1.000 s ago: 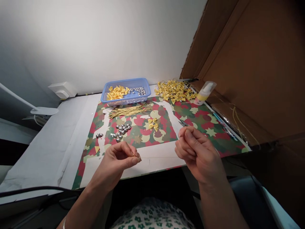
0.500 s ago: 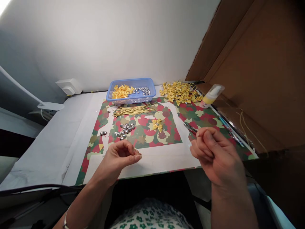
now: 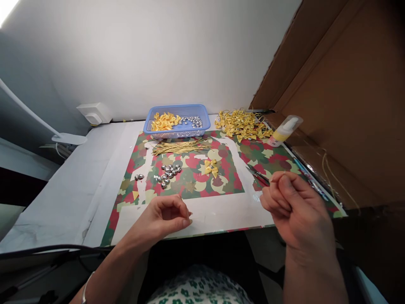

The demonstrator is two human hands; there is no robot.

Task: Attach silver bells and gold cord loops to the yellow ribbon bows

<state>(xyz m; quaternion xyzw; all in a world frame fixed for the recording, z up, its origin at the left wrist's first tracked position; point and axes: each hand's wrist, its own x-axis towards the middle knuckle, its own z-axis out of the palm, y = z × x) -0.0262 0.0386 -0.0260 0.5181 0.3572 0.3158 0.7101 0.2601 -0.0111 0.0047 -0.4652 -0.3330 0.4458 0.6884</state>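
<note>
My left hand (image 3: pixel 169 216) is over the front white strip of the table, thumb and fingertips pinched together. Whatever sits in that pinch is too small to make out. On the right, my right hand (image 3: pixel 294 200) is raised and closed, thumb pressed on the curled forefinger, its contents hidden. Behind it, a slim pointed metal tool that looks like scissors (image 3: pixel 257 174) lies on the mat, partly covered by the hand. Silver beads (image 3: pixel 169 172) are piled beyond my left hand. Several small yellow bows (image 3: pixel 211 167) lie between the hands, farther back.
A bundle of gold cords (image 3: pixel 179 147) lies before a blue basket (image 3: pixel 177 134) of yellow bows and silver beads. Yellow bows with cords (image 3: pixel 242 123) are heaped at the back right, beside a pump bottle (image 3: pixel 283 131). A cardboard wall (image 3: pixel 341 105) bounds the right side.
My right hand has shifted slightly right, uncovering more of the pointed tool. My left hand keeps its pinch. The whole view has shifted a little.
</note>
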